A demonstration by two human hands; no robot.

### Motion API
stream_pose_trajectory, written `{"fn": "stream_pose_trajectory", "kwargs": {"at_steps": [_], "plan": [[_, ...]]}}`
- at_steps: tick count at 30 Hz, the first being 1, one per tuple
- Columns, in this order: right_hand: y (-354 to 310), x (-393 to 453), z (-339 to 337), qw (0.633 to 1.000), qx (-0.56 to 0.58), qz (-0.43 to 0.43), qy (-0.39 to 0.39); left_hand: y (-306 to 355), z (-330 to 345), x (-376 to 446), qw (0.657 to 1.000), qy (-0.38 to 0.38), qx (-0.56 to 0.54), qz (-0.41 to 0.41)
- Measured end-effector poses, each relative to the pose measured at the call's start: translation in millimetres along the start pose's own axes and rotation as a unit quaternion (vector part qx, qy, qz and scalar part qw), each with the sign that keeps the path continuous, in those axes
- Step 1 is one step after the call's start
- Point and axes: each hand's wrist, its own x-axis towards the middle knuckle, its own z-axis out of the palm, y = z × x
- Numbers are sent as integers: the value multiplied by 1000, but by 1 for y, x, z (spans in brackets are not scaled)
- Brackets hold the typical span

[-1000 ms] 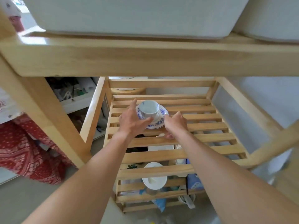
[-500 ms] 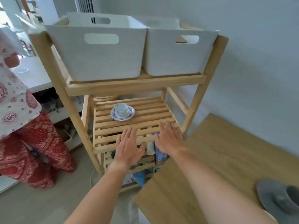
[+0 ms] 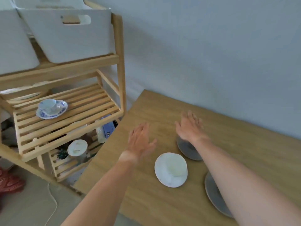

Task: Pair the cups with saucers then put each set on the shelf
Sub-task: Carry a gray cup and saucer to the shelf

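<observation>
A white cup (image 3: 47,105) stands on a blue-patterned saucer (image 3: 60,111) on the middle slats of the wooden shelf (image 3: 78,101). On the wooden table (image 3: 162,207) a white cup sits on a white saucer (image 3: 162,175). A grey saucer (image 3: 187,149) lies behind it, partly under my right wrist, and another grey saucer (image 3: 213,194) lies nearer, partly under my right forearm. My left hand (image 3: 140,141) hovers open over the table's left part. My right hand (image 3: 189,126) is open, fingers spread, above the far grey saucer. Both hands hold nothing.
Two white bins (image 3: 70,33) fill the shelf's top level. Lower levels hold a white lidded jar (image 3: 77,147), a blue box (image 3: 108,128) and other items. A grey wall runs behind the table. Red patterned cloth (image 3: 8,181) shows at the far left.
My hands let go of the blue-patterned set on the shelf and drew back. They swung right over the table, and the view turned from the shelf to the table.
</observation>
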Motion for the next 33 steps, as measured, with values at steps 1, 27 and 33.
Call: {"fn": "stream_pose_trajectory", "kwargs": {"at_steps": [1,27,33], "plan": [[16,1,0,1000,11,18,-4,11,8,5,1000,-7,-12,8],[100,57,49,888,394,185,-147,50,90,87,981,-67,-182,8],[-12,88,66,902,381,116,-165,-41,27,89,986,3,-165,-8]]}}
